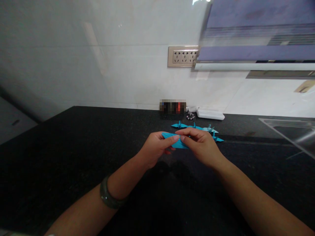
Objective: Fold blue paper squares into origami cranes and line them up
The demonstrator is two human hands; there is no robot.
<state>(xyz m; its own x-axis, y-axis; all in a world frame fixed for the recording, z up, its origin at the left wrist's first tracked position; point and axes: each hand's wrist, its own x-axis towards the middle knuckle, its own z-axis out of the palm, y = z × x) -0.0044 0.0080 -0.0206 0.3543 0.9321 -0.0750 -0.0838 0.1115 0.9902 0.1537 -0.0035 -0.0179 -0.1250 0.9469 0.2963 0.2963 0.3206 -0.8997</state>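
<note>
A folded piece of blue origami paper (180, 144) is held above the dark countertop. My left hand (157, 146) pinches its left part, thumb on top and fingers beneath. From the right, my right hand (199, 142) grips the same paper between thumb and index finger, close to the left thumb. Just behind my hands stand several folded paper cranes (179, 125), in blue and paler blue. One blue crane (219, 139) is partly hidden by my right hand. The far side of the paper is covered by my fingers.
By the wall on the black countertop (73, 144) sit a small blurred box (173, 107), a beaded bracelet (190, 116) and a white oblong object (210, 113). A metal sink (295, 127) lies at the right. A socket panel (183, 56) and a purple blind (256, 32) are above.
</note>
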